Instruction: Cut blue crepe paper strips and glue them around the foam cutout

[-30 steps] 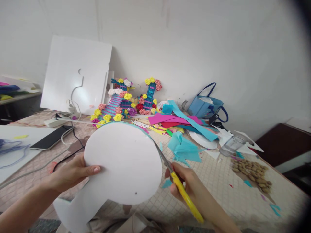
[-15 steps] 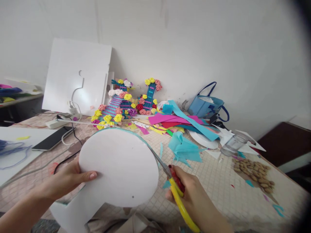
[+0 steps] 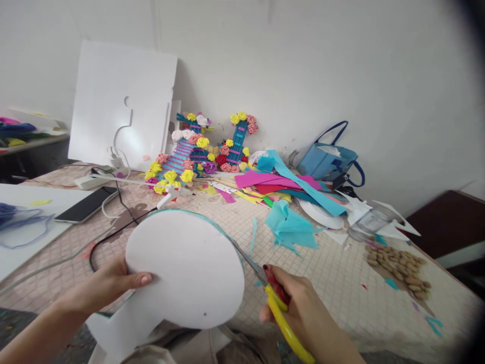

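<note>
My left hand grips a white foam board cutout with a large rounded end, thumb on its face and fingers hidden behind. A thin turquoise paper edge shows along the cutout's top rim. In my right hand is a pair of scissors with yellow and red handles. Their blades lie along the upper right rim of the round end; whether the blades are apart I cannot tell. A crumpled turquoise tissue paper lies on the table beyond the scissors.
Behind stand flower-covered letter shapes and a white board. A glue gun, phone and cables are at left. Paper strips, a blue bag, a clear jar and peanuts sit to the right.
The view has shifted slightly, and the cutout sits a little lower in it, uncovering the glue gun. Both hands keep their holds; the scissors stay at the rim.
</note>
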`<state>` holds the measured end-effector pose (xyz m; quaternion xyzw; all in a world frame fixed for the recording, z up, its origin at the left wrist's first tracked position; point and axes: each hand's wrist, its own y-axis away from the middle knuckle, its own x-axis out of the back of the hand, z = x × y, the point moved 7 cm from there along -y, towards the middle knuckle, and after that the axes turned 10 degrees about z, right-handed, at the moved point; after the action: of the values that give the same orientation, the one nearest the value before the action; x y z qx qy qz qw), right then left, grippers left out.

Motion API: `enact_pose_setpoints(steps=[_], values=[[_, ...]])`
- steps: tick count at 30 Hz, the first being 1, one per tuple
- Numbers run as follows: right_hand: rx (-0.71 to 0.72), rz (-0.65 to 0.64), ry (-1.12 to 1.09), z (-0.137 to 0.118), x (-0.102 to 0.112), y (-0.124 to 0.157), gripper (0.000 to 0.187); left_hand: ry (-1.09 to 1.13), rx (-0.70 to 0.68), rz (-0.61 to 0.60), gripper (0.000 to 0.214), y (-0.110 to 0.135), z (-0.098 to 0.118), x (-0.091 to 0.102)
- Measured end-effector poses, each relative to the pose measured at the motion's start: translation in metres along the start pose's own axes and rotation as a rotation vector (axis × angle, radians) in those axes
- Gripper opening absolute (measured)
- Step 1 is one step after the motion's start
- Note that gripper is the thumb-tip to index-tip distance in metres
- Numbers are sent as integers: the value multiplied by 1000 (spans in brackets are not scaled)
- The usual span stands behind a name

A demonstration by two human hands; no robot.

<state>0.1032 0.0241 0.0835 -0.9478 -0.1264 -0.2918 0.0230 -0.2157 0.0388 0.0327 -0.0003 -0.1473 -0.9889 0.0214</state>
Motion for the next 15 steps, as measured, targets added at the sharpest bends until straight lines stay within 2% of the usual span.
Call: enact_pose_setpoints(steps=[3,6,9,15], values=[[26,44,72,-1,2,-1,10,-5,-22,-25,56,2,-1,-3],[44,73,159,-3,3,-1,17,-8,-18,-53,54,3,-4,-4],[51,38,153,-5,2,-1,23,-9,-11,-52,51,2,-8,-4],[43,-28,88,-8,1,1,21,4,11,-34,47,2,-7,-6]])
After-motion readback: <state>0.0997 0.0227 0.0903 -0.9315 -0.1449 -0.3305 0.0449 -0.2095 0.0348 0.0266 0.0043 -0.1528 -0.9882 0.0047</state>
